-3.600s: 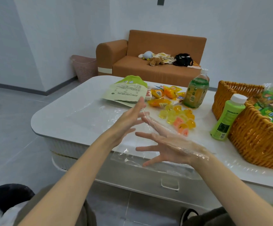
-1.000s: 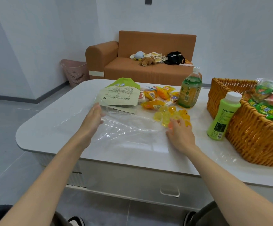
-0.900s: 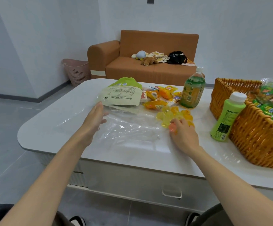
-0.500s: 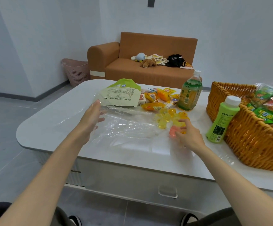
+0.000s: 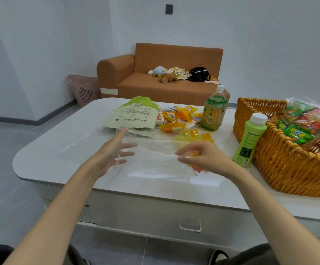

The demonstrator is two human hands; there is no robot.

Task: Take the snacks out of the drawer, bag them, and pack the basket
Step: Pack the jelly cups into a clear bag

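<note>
A clear plastic bag (image 5: pixel 151 159) lies spread on the white table (image 5: pixel 46 155) in front of me. My left hand (image 5: pixel 111 153) is at the bag's left side with fingers straight and spread, lifting the film. My right hand (image 5: pixel 205 159) hovers over the bag's right side, its fingers curled round a few yellow and orange jelly cups (image 5: pixel 193 154). More jelly cups (image 5: pixel 192 134) sit in a small pile just behind it. Orange snack packets (image 5: pixel 176 116) and a pale green snack bag (image 5: pixel 134 116) lie further back.
A wicker basket (image 5: pixel 289 169) at the right holds a clear bag of green and red snacks (image 5: pixel 306 121). A light green bottle (image 5: pixel 250 140) stands against it, a green tea bottle (image 5: pixel 214 109) further back. The drawer front (image 5: pixel 189 224) below the table edge is closed.
My right hand has come off the jelly pile and lifted toward me with several cups in its grip. My left hand has risen off the table with the bag's film.
</note>
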